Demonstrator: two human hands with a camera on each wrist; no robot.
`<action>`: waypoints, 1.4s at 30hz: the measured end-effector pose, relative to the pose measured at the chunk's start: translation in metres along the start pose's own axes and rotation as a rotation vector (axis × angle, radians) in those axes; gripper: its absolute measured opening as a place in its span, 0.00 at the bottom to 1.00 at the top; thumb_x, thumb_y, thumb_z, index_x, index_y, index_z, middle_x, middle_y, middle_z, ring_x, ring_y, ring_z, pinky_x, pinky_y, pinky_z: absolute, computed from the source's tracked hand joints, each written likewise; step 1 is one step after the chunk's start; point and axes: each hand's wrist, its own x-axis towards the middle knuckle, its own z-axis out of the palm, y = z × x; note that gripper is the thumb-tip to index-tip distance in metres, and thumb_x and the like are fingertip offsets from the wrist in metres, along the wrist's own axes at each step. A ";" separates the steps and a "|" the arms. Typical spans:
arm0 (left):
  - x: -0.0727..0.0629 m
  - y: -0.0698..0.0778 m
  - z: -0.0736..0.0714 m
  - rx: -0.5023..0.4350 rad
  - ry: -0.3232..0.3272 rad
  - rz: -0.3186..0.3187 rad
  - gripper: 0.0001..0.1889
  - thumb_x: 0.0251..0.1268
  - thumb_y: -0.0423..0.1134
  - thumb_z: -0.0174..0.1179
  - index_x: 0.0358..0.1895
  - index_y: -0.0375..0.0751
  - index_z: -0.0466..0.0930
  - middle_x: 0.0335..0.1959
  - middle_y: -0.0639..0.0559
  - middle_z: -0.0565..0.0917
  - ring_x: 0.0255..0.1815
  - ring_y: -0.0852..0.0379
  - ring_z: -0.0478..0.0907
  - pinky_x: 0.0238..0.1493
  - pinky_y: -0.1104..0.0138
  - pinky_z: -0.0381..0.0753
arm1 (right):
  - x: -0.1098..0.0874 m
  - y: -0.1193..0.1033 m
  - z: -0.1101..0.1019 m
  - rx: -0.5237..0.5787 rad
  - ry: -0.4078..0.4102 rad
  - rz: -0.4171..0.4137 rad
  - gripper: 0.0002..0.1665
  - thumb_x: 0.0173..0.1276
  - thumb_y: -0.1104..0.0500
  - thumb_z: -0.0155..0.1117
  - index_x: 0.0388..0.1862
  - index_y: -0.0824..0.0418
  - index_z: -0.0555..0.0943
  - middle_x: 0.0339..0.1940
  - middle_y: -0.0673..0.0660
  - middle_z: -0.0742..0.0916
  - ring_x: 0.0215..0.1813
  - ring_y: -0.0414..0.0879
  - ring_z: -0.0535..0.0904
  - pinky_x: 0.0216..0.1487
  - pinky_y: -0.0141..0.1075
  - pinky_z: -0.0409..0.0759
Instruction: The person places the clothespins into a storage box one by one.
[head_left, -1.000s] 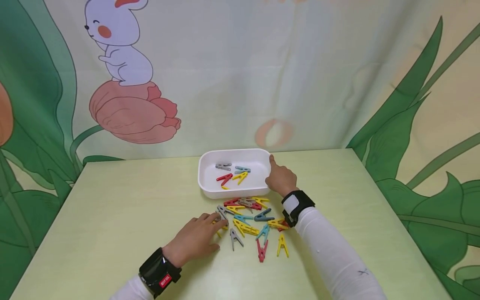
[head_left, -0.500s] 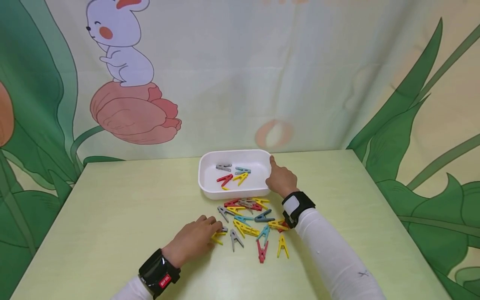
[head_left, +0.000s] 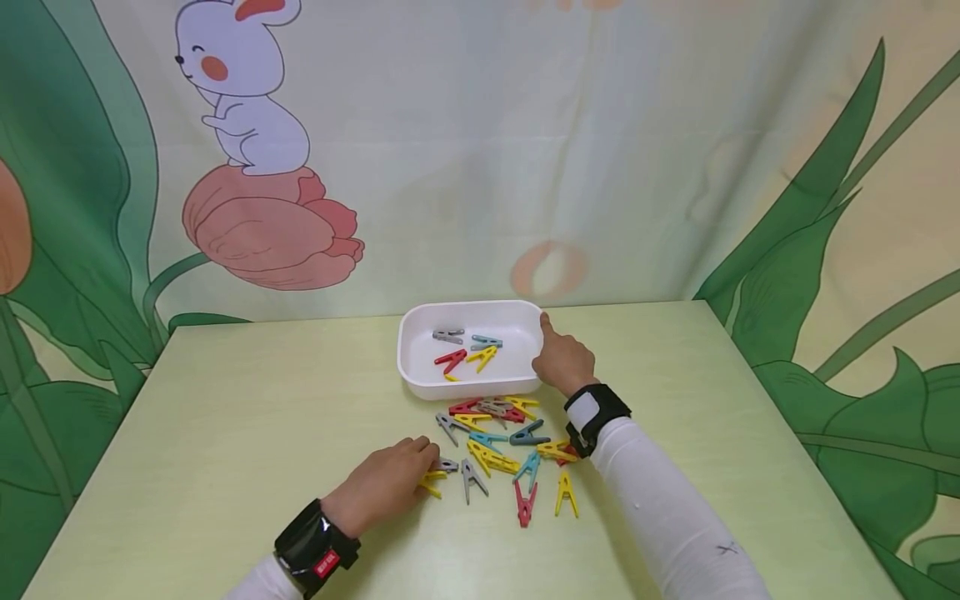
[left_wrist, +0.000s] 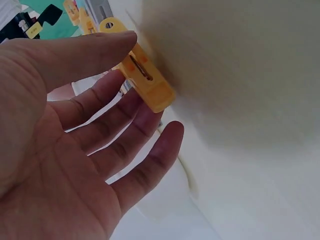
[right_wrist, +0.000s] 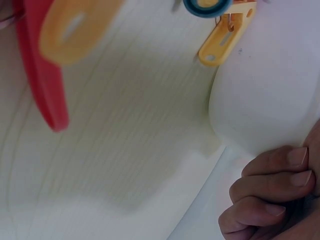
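Note:
My left hand is low at the left edge of a loose pile of plastic clothespins. In the left wrist view its thumb lies over a yellow clothespin, with curled fingertips against the other side, pinching it close over the table. A grey clothespin lies right beside those fingers. My right hand holds the right end of a white tray, index finger stretched along the rim. Its other fingers are curled in the right wrist view. Several clothespins, including a red one, lie inside the tray.
The pile of yellow, red, blue and grey clothespins spreads in front of the tray; a red clothespin and a yellow clothespin lie nearest the front. A printed curtain hangs behind the table's back edge.
My left hand has drawn back slightly left and its fingers have closed on the yellow clothespin, uncovering the grey one beside it. The right hand and the tray stay put.

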 end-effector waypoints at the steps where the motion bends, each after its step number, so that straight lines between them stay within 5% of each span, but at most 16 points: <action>1: 0.000 0.000 -0.001 -0.003 0.000 -0.002 0.14 0.56 0.29 0.73 0.41 0.43 0.79 0.36 0.56 0.77 0.37 0.58 0.73 0.41 0.61 0.81 | 0.000 0.000 0.000 0.000 0.000 -0.001 0.49 0.73 0.56 0.62 0.87 0.53 0.51 0.23 0.57 0.78 0.24 0.49 0.72 0.26 0.37 0.65; 13: 0.000 0.004 -0.029 -0.104 -0.035 -0.050 0.13 0.65 0.33 0.70 0.48 0.44 0.78 0.41 0.54 0.81 0.40 0.58 0.76 0.46 0.60 0.83 | 0.001 0.000 0.000 0.012 -0.017 0.006 0.50 0.73 0.55 0.62 0.87 0.52 0.50 0.24 0.58 0.80 0.25 0.49 0.74 0.27 0.37 0.67; 19: -0.002 0.009 -0.054 -0.156 0.006 -0.068 0.19 0.66 0.31 0.69 0.59 0.41 0.81 0.50 0.50 0.84 0.47 0.55 0.80 0.51 0.57 0.85 | 0.003 0.001 0.002 0.003 -0.007 0.009 0.49 0.73 0.55 0.62 0.87 0.52 0.50 0.24 0.58 0.79 0.25 0.49 0.74 0.27 0.37 0.66; 30: 0.001 0.007 -0.078 -0.162 0.098 -0.054 0.19 0.66 0.33 0.70 0.59 0.43 0.82 0.56 0.49 0.84 0.52 0.53 0.83 0.53 0.57 0.87 | 0.005 0.002 0.003 0.002 -0.013 0.008 0.49 0.73 0.55 0.61 0.87 0.52 0.49 0.24 0.58 0.80 0.26 0.50 0.74 0.27 0.38 0.67; 42: 0.011 0.009 -0.100 -0.088 0.196 0.019 0.20 0.65 0.32 0.70 0.59 0.41 0.81 0.50 0.49 0.83 0.48 0.54 0.81 0.50 0.58 0.86 | 0.003 0.000 -0.001 0.012 -0.011 -0.003 0.50 0.72 0.55 0.62 0.87 0.52 0.51 0.27 0.60 0.83 0.26 0.50 0.76 0.27 0.38 0.67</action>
